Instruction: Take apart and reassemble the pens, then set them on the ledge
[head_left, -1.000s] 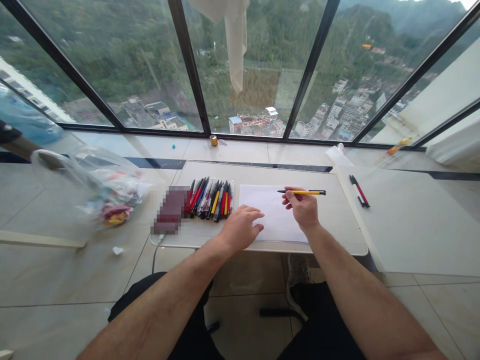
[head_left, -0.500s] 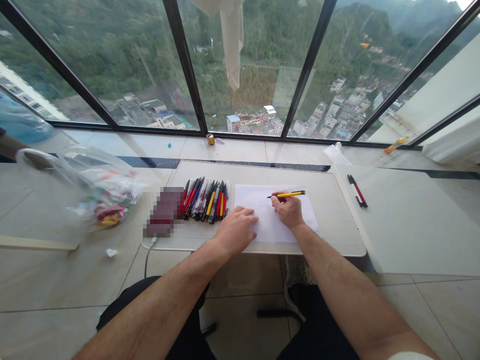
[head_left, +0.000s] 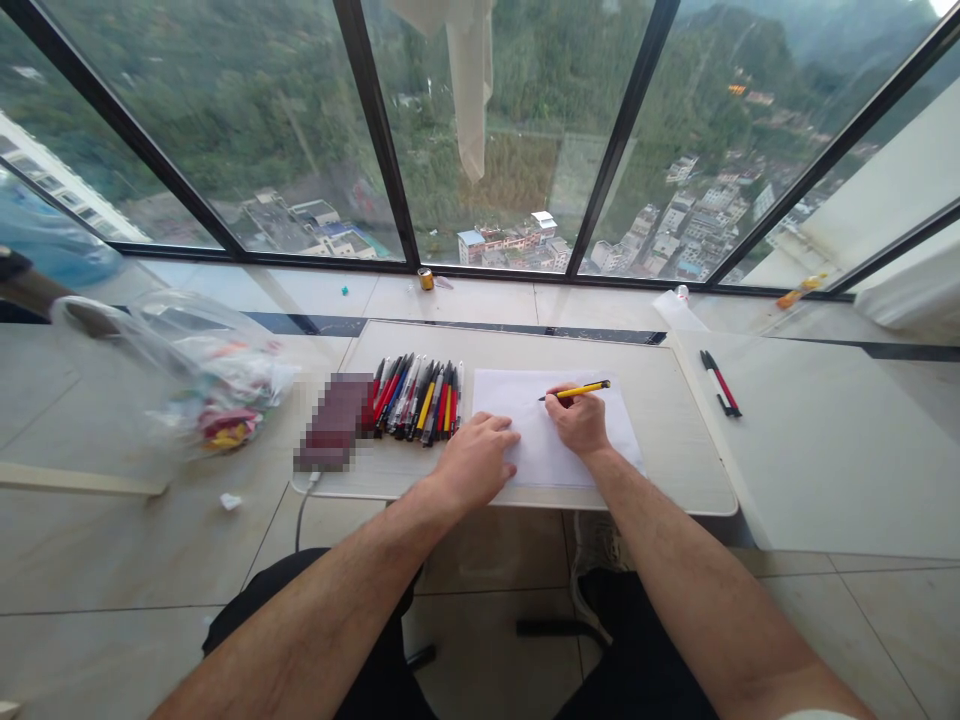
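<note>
My right hand [head_left: 577, 422] grips a yellow pen [head_left: 576, 390], its tip pointing left over a white sheet of paper [head_left: 553, 425] on a small low table [head_left: 675, 450]. My left hand [head_left: 476, 460] lies flat with fingers spread on the sheet's left edge. A row of several pens [head_left: 417, 398] in red, blue, black and yellow lies just left of the paper. A dark reddish blurred object [head_left: 335, 421] sits beside them at the table's left end.
A clear plastic bag [head_left: 202, 375] with coloured contents lies on the tiled floor to the left. Two pens, red and black [head_left: 720, 382], lie on the ledge at the right. Large windows [head_left: 480, 130] stand behind the table. A cable [head_left: 304, 505] hangs at the table's left corner.
My right hand brought the yellow pen leftward from the sheet's right side to over its middle. My left hand stayed on the paper's edge.
</note>
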